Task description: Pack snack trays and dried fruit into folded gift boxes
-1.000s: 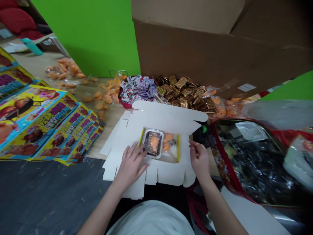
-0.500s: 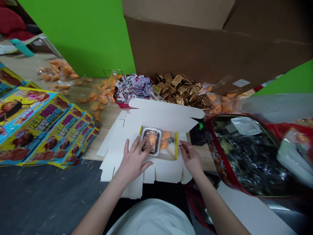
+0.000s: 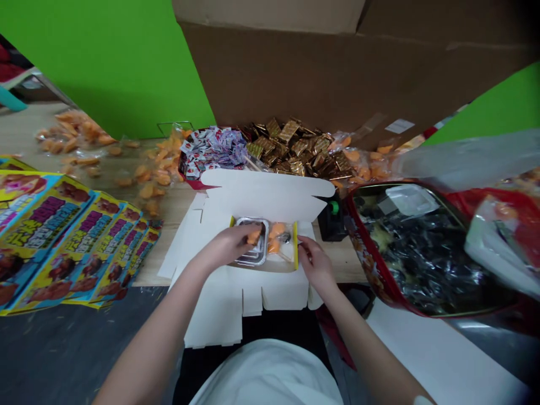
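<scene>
An open carton (image 3: 296, 261) with a yellow inner edge lies on flat white card blanks (image 3: 213, 315), its white lid (image 3: 270, 188) raised at the back. Inside, on its left, sits a foil tray (image 3: 265, 247). Fingers of my left hand (image 3: 225, 246) reach over the tray's left side, closed around a small orange piece (image 3: 254, 235); their tips are partly hidden. Beside the tray lie wrapped orange pieces (image 3: 275, 239), with a dark round item and a small stick. My right hand (image 3: 315, 261) has curled fingers pinching the carton's right edge.
Behind the lid are a red tray of small sachets (image 3: 215, 149) and a heap of gold-wrapped packets (image 3: 295, 146). Bagged orange pieces (image 3: 162, 163) lie left. A tin of black packets (image 3: 422, 253) stands right, printed cartons (image 3: 80, 242) left, a large cardboard box (image 3: 295, 79) behind.
My left hand has gone from spread fingers over the tray to closed fingers at the orange piece. My right fingers have come onto the carton's right edge. The view has shifted slightly.
</scene>
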A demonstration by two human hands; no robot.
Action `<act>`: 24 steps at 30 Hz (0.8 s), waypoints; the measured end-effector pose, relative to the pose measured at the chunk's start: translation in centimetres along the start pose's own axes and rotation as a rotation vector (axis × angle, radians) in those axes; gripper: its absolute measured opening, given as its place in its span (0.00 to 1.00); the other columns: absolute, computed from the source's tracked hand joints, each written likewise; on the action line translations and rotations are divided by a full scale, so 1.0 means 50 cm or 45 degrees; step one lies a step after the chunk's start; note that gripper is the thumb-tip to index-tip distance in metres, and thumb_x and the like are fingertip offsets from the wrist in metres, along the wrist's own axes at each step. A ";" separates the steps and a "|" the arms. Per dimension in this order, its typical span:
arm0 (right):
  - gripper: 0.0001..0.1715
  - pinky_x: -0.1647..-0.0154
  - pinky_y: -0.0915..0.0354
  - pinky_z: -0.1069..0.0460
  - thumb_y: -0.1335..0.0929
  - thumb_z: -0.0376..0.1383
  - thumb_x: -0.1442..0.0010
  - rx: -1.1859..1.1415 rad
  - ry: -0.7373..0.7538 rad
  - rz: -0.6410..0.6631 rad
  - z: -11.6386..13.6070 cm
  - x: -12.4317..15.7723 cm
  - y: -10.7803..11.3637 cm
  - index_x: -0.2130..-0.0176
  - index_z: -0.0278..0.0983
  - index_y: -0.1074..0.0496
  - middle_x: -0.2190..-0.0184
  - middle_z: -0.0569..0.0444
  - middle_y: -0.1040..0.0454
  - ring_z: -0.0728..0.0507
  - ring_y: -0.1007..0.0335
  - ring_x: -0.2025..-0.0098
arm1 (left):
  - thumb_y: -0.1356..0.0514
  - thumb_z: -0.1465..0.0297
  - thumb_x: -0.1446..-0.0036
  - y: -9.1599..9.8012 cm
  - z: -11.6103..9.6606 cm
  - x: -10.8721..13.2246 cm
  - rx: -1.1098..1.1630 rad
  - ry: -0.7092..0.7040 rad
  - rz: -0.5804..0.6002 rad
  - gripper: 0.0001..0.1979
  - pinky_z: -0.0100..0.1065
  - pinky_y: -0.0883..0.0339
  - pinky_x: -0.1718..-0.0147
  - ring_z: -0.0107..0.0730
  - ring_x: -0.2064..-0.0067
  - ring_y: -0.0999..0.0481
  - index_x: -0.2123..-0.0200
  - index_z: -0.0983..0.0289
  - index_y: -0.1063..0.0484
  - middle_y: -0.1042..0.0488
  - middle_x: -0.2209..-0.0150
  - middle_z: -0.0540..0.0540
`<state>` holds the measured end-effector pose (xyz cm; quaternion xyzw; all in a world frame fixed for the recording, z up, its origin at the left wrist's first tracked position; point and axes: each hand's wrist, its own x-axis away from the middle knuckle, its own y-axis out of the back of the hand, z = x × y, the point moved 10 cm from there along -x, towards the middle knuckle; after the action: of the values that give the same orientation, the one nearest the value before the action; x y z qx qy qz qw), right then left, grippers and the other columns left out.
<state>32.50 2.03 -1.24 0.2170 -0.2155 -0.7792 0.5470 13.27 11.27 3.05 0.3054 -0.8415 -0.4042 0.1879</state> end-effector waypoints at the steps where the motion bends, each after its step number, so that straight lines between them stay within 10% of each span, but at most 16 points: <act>1: 0.21 0.67 0.29 0.49 0.40 0.39 0.38 -0.003 -0.005 0.009 0.000 -0.001 -0.001 0.50 0.35 0.30 0.63 0.47 0.25 0.44 0.27 0.65 | 0.46 0.72 0.43 0.016 0.008 0.002 0.067 0.013 -0.038 0.23 0.31 0.33 0.54 0.32 0.53 0.26 0.43 0.57 0.37 0.28 0.48 0.52; 6: 0.21 0.67 0.30 0.50 0.40 0.39 0.39 -0.019 -0.049 0.061 -0.005 -0.005 -0.012 0.49 0.35 0.31 0.63 0.48 0.25 0.44 0.28 0.65 | 0.46 0.68 0.42 0.064 0.053 0.012 0.281 0.139 -0.270 0.19 0.35 0.34 0.52 0.34 0.52 0.26 0.47 0.62 0.34 0.28 0.49 0.54; 10: 0.22 0.66 0.30 0.49 0.40 0.39 0.38 -0.014 -0.071 0.066 -0.008 -0.004 -0.014 0.48 0.34 0.31 0.63 0.47 0.25 0.45 0.28 0.66 | 0.49 0.72 0.40 0.062 0.010 0.019 0.042 0.058 -0.328 0.19 0.36 0.35 0.50 0.35 0.48 0.28 0.45 0.60 0.36 0.29 0.46 0.53; 15: 0.22 0.65 0.30 0.48 0.41 0.39 0.38 0.001 -0.053 0.065 -0.002 0.003 -0.016 0.47 0.36 0.32 0.61 0.47 0.26 0.44 0.28 0.64 | 0.45 0.62 0.39 0.011 -0.055 0.051 -0.511 0.046 -0.294 0.20 0.51 0.45 0.43 0.48 0.42 0.33 0.44 0.58 0.34 0.36 0.40 0.59; 24: 0.23 0.67 0.32 0.48 0.38 0.43 0.39 0.055 0.022 -0.280 -0.010 -0.025 0.086 0.48 0.35 0.33 0.63 0.46 0.31 0.43 0.32 0.65 | 0.48 0.52 0.38 -0.050 -0.025 0.133 -0.537 -0.017 -0.200 0.33 0.60 0.70 0.38 0.48 0.33 0.50 0.34 0.58 0.50 0.42 0.36 0.59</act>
<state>36.42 1.84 0.96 0.2578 -0.2026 -0.8278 0.4552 9.92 4.91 2.27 0.3212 -0.7131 -0.5866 0.2102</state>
